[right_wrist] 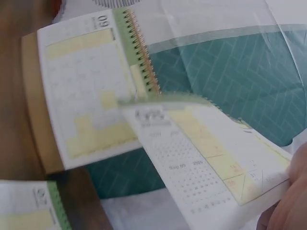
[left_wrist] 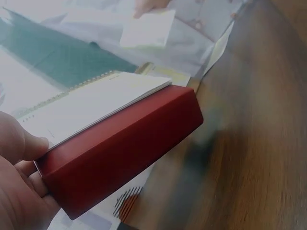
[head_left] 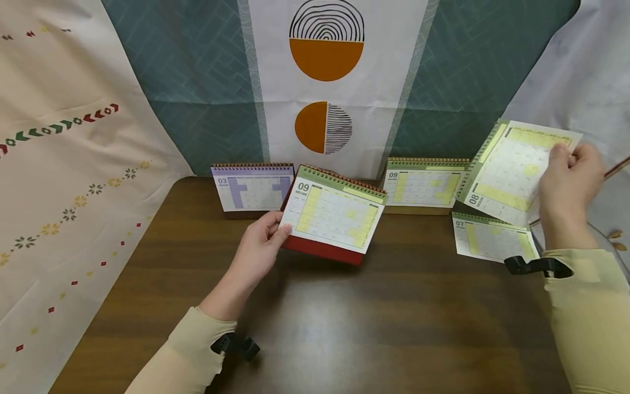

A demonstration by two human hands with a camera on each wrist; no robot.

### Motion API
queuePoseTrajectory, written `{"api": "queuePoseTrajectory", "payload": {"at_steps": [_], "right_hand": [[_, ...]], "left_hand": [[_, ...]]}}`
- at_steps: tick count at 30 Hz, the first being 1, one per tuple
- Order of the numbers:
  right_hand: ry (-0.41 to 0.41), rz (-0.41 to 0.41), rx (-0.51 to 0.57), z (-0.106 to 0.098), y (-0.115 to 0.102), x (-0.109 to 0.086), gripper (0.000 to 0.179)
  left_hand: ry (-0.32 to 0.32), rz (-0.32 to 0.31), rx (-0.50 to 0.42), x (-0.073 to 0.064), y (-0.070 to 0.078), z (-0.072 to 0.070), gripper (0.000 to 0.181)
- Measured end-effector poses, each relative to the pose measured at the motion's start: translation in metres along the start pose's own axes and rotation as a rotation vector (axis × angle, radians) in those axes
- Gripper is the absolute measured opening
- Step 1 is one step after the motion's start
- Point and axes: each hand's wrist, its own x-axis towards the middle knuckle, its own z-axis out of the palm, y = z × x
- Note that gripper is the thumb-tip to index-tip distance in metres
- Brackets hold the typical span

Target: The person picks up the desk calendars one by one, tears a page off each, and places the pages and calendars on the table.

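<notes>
My left hand (head_left: 258, 246) grips the lower left corner of a desk calendar (head_left: 334, 216) with a red base, thumb on its front page, which is marked 09. The left wrist view shows the calendar's red base (left_wrist: 120, 143) tilted up off the table. Over on the right, my right hand (head_left: 571, 189) pinches a calendar page (head_left: 521, 169) marked 08, turned sideways in the air. That page (right_wrist: 192, 167) bends and blurs in the right wrist view. Below it, a page (head_left: 492, 241) marked 07 lies on the table.
Against the back cloth stand a purple calendar (head_left: 256, 189) marked 03 and a green calendar (head_left: 425, 183) marked 09 on a tan base. The brown wooden table (head_left: 344, 323) has patterned cloth (head_left: 88, 164) along its left side and pale cloth (head_left: 556, 71) at right.
</notes>
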Motion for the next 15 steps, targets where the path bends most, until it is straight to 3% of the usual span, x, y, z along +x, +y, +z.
{"api": "queuePoseTrajectory", "payload": {"at_steps": [3, 9, 15], "right_hand": [[0.020, -0.053, -0.108, -0.014, 0.012, 0.000, 0.019], [0.000, -0.171, -0.279, -0.025, 0.027, -0.006, 0.031], [0.002, -0.457, -0.554, -0.038, 0.038, -0.015, 0.042]], "left_hand": [[-0.008, -0.005, -0.016, 0.002, -0.003, -0.002, 0.026], [-0.014, 0.002, -0.047, 0.003, -0.006, 0.010, 0.024], [-0.009, 0.018, -0.056, 0.005, -0.008, 0.014, 0.022]]}}
